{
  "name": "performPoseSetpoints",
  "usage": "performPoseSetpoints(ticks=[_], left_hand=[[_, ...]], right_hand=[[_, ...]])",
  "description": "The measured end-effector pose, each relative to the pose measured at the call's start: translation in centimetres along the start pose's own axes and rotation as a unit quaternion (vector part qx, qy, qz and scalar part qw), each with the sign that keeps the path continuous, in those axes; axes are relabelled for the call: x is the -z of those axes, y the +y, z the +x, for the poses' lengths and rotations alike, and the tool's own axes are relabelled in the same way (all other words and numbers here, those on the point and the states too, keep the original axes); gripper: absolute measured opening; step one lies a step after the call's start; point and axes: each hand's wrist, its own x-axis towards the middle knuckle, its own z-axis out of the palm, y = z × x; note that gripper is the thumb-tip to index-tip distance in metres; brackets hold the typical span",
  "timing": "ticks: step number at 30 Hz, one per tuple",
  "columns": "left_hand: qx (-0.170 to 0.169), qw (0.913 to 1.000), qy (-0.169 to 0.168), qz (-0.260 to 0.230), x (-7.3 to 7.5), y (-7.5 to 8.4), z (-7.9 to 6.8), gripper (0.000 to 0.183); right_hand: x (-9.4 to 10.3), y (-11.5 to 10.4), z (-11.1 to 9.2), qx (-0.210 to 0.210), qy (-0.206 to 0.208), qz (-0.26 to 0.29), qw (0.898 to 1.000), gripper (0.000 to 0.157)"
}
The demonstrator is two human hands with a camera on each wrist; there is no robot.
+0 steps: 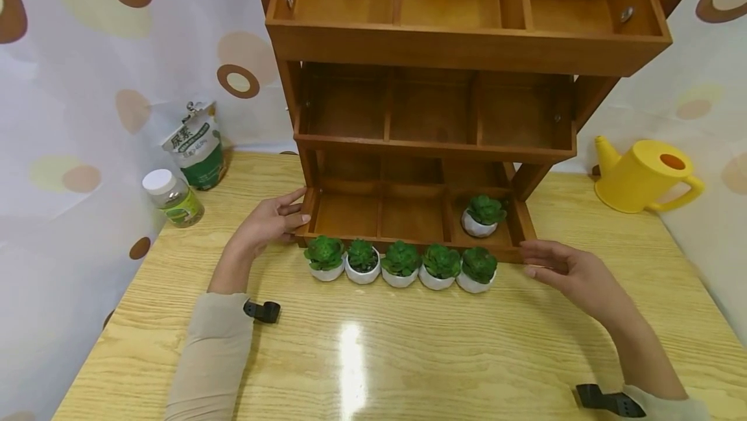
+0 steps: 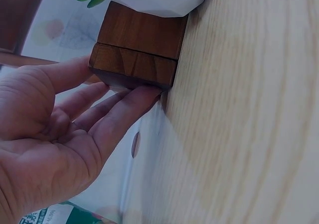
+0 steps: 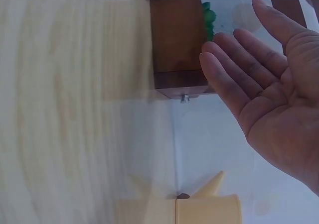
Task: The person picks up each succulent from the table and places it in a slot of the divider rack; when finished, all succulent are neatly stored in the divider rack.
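Note:
A brown wooden three-tier shelf (image 1: 467, 50) stands at the back of the table. My left hand (image 1: 268, 223) rests at the bottom tier's left front corner. In the left wrist view, its thumb and fingers touch the wooden end (image 2: 132, 64). Beside the right front corner is my right hand (image 1: 574, 275), fingers extended, holding nothing; whether its fingertips touch the wood I cannot tell. One potted succulent (image 1: 480, 223) in a white faceted pot sits in the bottom tier's right compartment. Several similar potted succulents (image 1: 400, 264) line the table along the shelf's front.
A yellow watering can (image 1: 633, 178) stands right of the shelf. To the left are a white-lidded jar (image 1: 175, 197) and a clipped green-and-white bag (image 1: 198, 152). Behind the wood-grain table (image 1: 432, 356) hangs a patterned backdrop (image 1: 175, 51) with round spots.

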Motion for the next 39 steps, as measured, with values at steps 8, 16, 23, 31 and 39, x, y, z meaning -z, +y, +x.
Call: performPoseSetpoints(ticks=[8, 16, 23, 31, 39], left_hand=[[-0.003, 1.0000, 0.000, 0.004, 0.0, 0.0, 0.1, 0.068], [-0.001, 1.0000, 0.001, 0.003, -0.1, 0.0, 0.1, 0.069], [0.000, 1.0000, 0.001, 0.004, 0.0, 0.0, 0.1, 0.069], [-0.001, 0.9999, 0.005, 0.009, 0.1, 0.0, 0.0, 0.068], [-0.003, 1.0000, -0.002, -0.008, -0.1, 0.0, 0.0, 0.068]], right_hand=[[-1.5, 0.2, 0.2, 0.011, -0.021, 0.012, 1.000, 0.054], [-2.3, 0.0, 0.7, 0.009, -0.032, 0.005, 0.999, 0.055], [-2.8, -0.2, 1.1, 0.021, -0.044, 0.010, 0.999, 0.057], [-3.2, -0.7, 1.6, 0.029, -0.052, -0.006, 0.998, 0.060], [-3.6, -1.0, 2.0, 0.018, -0.064, 0.013, 0.998, 0.066]])
